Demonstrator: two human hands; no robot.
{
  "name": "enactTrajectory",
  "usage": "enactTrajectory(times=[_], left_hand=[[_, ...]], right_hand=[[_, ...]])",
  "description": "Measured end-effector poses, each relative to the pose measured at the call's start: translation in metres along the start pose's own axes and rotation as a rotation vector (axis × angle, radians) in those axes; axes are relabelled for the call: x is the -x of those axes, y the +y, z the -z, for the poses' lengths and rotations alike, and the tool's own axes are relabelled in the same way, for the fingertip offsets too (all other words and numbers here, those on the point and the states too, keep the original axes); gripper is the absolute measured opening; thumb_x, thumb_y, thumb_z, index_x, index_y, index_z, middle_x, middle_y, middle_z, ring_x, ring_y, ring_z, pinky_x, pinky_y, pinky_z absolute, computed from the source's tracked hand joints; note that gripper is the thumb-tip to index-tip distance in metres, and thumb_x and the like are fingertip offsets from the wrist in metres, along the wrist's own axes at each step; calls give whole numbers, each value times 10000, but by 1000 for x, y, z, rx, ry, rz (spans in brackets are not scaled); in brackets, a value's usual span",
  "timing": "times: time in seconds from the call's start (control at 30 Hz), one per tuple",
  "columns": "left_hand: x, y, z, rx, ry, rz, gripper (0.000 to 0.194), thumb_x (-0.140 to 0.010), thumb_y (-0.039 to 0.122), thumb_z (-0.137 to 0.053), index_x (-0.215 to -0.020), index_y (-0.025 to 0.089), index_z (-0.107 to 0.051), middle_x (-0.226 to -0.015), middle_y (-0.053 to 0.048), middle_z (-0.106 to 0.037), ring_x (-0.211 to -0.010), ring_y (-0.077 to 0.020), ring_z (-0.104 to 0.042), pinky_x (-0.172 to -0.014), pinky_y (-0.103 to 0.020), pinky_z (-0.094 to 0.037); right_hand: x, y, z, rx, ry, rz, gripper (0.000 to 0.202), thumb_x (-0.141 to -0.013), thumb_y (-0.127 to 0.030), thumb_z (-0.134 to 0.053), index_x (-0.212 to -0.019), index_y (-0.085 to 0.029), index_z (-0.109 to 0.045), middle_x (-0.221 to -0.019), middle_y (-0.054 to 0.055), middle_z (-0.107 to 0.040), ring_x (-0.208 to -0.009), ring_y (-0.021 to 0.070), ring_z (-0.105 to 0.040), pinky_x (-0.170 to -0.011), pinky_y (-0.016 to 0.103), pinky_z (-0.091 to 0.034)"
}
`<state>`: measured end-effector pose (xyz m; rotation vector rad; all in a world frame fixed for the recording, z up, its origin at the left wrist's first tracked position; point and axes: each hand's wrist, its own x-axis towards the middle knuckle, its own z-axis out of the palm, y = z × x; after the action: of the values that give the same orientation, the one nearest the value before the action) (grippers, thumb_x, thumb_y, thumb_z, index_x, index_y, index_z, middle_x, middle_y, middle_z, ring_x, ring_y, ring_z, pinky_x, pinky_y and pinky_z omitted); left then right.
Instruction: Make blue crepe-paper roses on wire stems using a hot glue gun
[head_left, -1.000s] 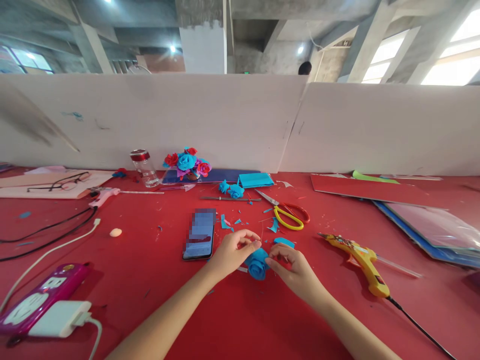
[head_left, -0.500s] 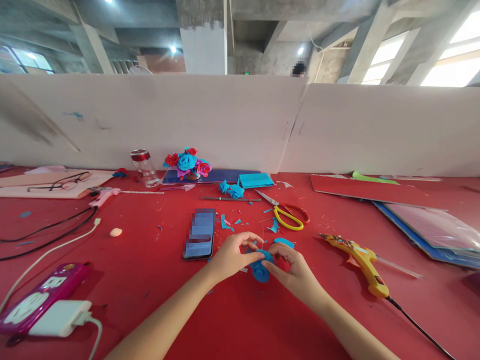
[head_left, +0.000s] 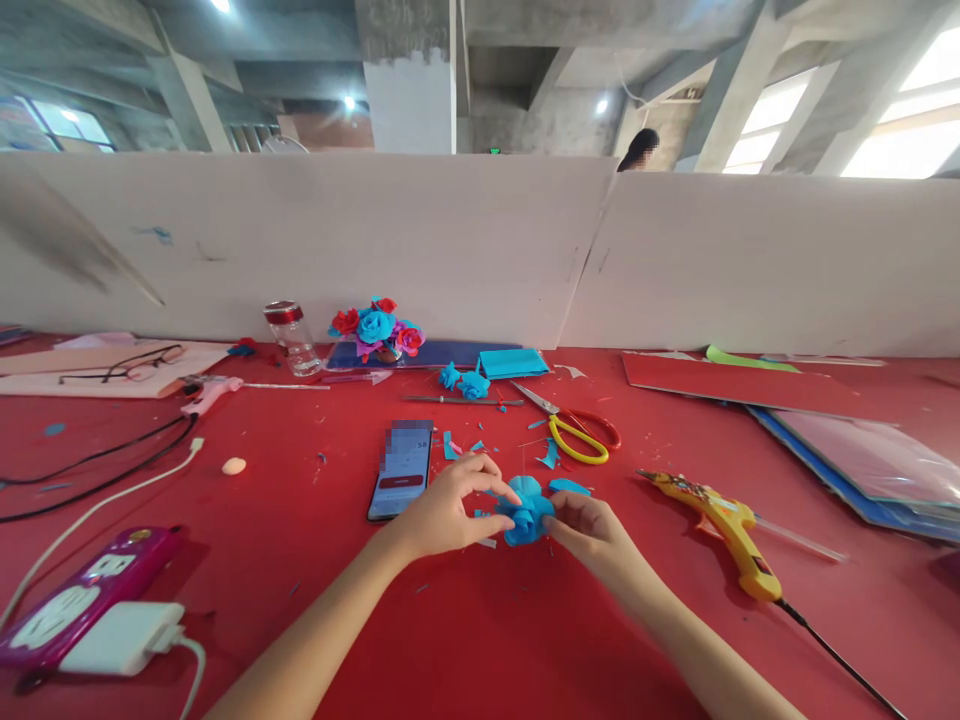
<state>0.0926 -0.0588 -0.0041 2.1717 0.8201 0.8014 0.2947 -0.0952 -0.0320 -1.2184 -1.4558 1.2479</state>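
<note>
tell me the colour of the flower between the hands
Bright blue; the flower shows best in the head view.

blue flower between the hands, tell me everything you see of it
The blue flower looks like paper, its petals layered around a curled centre that faces the viewer, with a broader petal behind. The right hand pinches its right edge; the left hand, thumb and index finger apart, is at its left, contact unclear. Whether it touches the red tabletop is hidden.
</note>
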Motion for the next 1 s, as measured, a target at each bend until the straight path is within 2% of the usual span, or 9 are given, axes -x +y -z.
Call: enactTrajectory(times=[0.1,0.2,0.33,0.5,0.73,0.93,1.0], left_hand=[[2,-2,0,-68,-81,-27,270,-703,225,-708,-964,274,-662,-928,-5,-526,-889,-155,-527,-819,-276,-419],[2,-2,-1,-130,-112,-60,261,-710,248,-706,-965,269,-659,-920,-9,-539,-881,-157,-528,-797,-266,-418],[2,0,-2,-254,-104,-103,228,-662,323,-741,-837,220,-638,-836,-5,-563,-812,-166,-518,-753,-274,-400],[3,2,-4,-445,-127,-159,259,-640,396,-740,-657,191,-582,-689,3,-569,-699,-164,-500,-724,-295,-353],[4,5,-3,-529,-88,-188,83,-767,281,-595,-771,206,-631,-635,1,-608,-637,-156,-526,-713,-300,-340],[5,8,-5,-600,-50,-198,134,-759,318,-562,-792,208,-631,-620,-8,-617,-613,-168,-532,-639,-299,-320],[5,8,-6,-626,-54,-193,110,-762,287,-549,-766,203,-621,-634,-11,-629,-618,-168,-538,-639,-303,-317]], right_hand=[[-1,2,0,9,-6,-10,219,-678,-394,-643,-654,-189,-570,-643,8,-617,-616,165,-571,-598,296,-435],[0,6,1,31,13,-13,136,-666,-298,-651,-641,-187,-577,-607,-16,-587,-564,137,-532,-552,270,-404],[-1,13,2,22,38,-16,88,-650,-205,-633,-620,-190,-551,-584,-38,-552,-539,119,-498,-530,256,-385],[-4,14,1,-66,29,-27,123,-626,-243,-638,-616,-195,-525,-589,-24,-565,-574,146,-537,-579,290,-431],[-3,4,2,-144,19,-80,184,-607,-281,-685,-621,-188,-527,-637,-22,-580,-630,151,-556,-646,300,-431],[-1,2,1,-184,1,-110,217,-614,-320,-719,-649,-185,-552,-694,-9,-610,-700,168,-572,-716,315,-422],[-1,2,0,-200,-3,-121,214,-620,-312,-725,-663,-187,-556,-714,-11,-617,-717,165,-571,-730,310,-414]])
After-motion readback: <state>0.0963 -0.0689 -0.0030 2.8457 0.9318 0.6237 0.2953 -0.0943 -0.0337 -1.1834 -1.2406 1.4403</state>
